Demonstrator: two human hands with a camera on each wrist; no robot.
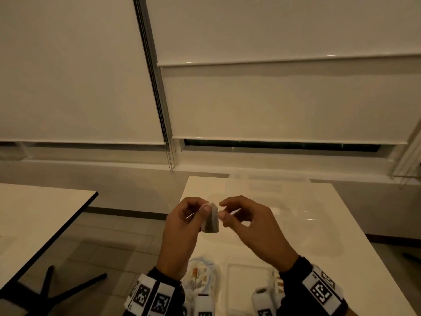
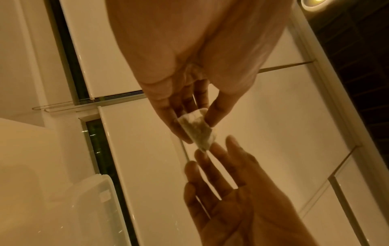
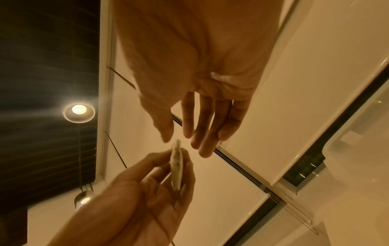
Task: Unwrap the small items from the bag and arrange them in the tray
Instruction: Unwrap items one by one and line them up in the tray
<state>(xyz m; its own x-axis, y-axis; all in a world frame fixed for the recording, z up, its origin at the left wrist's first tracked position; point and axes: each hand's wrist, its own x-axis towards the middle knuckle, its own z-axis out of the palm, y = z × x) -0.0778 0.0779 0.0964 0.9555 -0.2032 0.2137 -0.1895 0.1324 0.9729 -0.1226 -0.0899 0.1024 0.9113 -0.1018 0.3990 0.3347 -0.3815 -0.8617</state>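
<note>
Pale roller blinds [image 1: 273,99] fill the background of the head view, above a white table [image 1: 319,224]. Left hand [image 1: 182,226] pinches a small tea bag [image 1: 210,218] between thumb and fingers, raised above the table; right hand [image 1: 250,224] is just beside it, fingers loosely curled and holding nothing that can be made out. At the near table edge lie a crumpled plastic bag [image 1: 201,273] of further items and a clear shallow tray [image 1: 247,281] (its contents cannot be read here); a clear tub [image 1: 262,190] stands at the far end.

Left wrist view: the tea bag [image 2: 196,129] is a thin pouch with dark fill showing through, held by its upper part between thumb and fingers [image 2: 219,114]. The right hand [image 2: 227,191] reaches up from below, fingers straight, tips close to the bag's lower corner; whether they touch cannot be told.

Right wrist view: the bag [image 3: 176,164] appears edge-on, flat and slender, gripped by the left hand [image 3: 147,191]; the right hand's fingers [image 3: 207,129] hang extended just above it.

Handling, as judged: very light, soft, readily torn. It should be taken by the sealed margins, with gentle pressure, rather than by the filled middle.
</note>
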